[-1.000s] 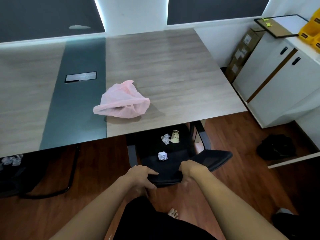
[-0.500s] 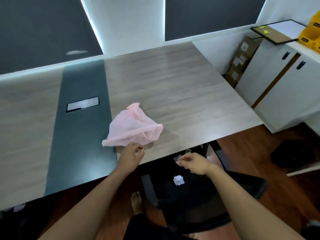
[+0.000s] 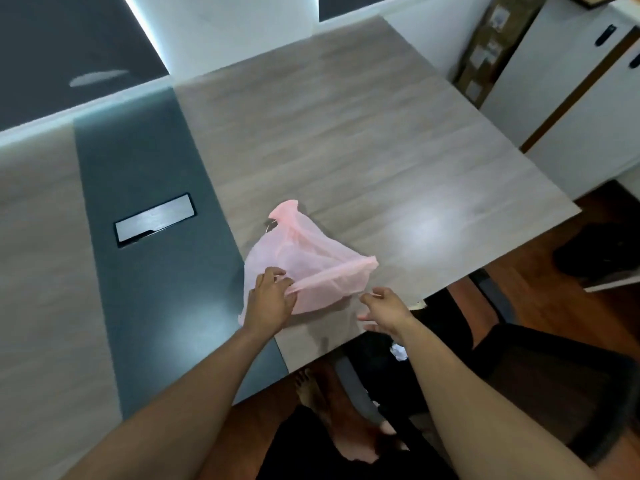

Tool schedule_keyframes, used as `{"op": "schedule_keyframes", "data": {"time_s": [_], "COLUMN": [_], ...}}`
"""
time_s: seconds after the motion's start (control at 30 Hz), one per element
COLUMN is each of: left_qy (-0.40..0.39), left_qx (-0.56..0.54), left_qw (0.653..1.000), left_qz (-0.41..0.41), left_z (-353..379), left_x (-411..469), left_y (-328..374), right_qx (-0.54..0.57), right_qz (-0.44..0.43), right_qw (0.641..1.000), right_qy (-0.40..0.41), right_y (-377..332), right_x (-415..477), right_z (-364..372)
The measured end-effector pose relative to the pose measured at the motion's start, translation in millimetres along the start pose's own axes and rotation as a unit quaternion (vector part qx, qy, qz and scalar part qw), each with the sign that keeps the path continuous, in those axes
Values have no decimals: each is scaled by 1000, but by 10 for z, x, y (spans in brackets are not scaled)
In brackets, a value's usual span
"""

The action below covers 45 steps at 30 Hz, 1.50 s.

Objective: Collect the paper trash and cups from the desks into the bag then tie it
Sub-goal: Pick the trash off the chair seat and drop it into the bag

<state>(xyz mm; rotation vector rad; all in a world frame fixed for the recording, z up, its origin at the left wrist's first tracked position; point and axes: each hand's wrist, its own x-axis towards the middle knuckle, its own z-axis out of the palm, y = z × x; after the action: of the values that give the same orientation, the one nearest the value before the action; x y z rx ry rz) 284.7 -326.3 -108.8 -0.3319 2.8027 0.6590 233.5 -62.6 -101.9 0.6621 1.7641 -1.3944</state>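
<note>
A thin pink plastic bag (image 3: 311,261) lies on the wooden desk (image 3: 363,140) near its front edge. My left hand (image 3: 272,299) pinches the bag's near rim and lifts it. My right hand (image 3: 384,308) hovers just right of the bag, fingers spread, holding nothing. A crumpled white paper ball (image 3: 399,351) rests on the black chair seat (image 3: 443,341) below the desk edge. A sliver of a tan cup (image 3: 419,304) peeks out under the desk edge, mostly hidden.
A dark strip (image 3: 145,271) with a metal cable hatch (image 3: 154,220) runs down the desk. White cabinets (image 3: 571,98) and cardboard boxes (image 3: 491,46) stand at the right. A black bag (image 3: 595,252) lies on the wood floor. My bare feet (image 3: 332,420) are below.
Both hands left the chair and rose to the desk. My left hand took hold of the pink bag's rim. My right hand moved up beside the bag. The view moved closer.
</note>
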Motion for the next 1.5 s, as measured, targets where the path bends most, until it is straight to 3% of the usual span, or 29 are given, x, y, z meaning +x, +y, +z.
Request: {"op": "schedule_keyframes", "data": {"time_s": [0.1,0.2,0.33,0.43,0.67,0.8,0.97,1.13,1.2,1.27,1.37,1.5], "left_qy": [-43,-89,-137,-129,-142,-107,-50,-52,-63,-66,-61,-19], "left_qx": [-206,-398,-522,-593,-624,-636,-640,-650,-654,-658,-665,-677], "left_qw": [975,899,822,772,746,735,728,712,711,711,708,694], "left_qz": [-73,-161,-183,-187,-184,-210,-242,-258,-251,-239,-230,-246], "left_z": [-52,-99,-211,-246,-131,-69,145,281,328,363,386,439], "left_x": [172,302,328,331,325,295,287,190,131,41,-155,-530], "left_y": [-31,-41,154,368,510,640,715,891,962,1022,1137,1284], "right_qx": [30,47,102,121,75,83,88,68,16,-110,-306,-407], "right_qz": [13,29,19,-8,-28,-47,-38,-5,-9,-26,-24,-28], "right_qw": [999,998,995,992,997,995,995,997,998,992,951,912], "right_qy": [-12,-15,-16,-31,-19,-3,14,37,54,61,28,-33], "right_y": [-6,-18,-49,-101,-186,-114,182,561,741,993,1385,1689], "right_x": [85,123,182,230,265,216,168,156,151,146,104,-23], "right_z": [204,288,258,166,-201,-507,-817,-1034,-1135,-1247,-1386,-1501]}}
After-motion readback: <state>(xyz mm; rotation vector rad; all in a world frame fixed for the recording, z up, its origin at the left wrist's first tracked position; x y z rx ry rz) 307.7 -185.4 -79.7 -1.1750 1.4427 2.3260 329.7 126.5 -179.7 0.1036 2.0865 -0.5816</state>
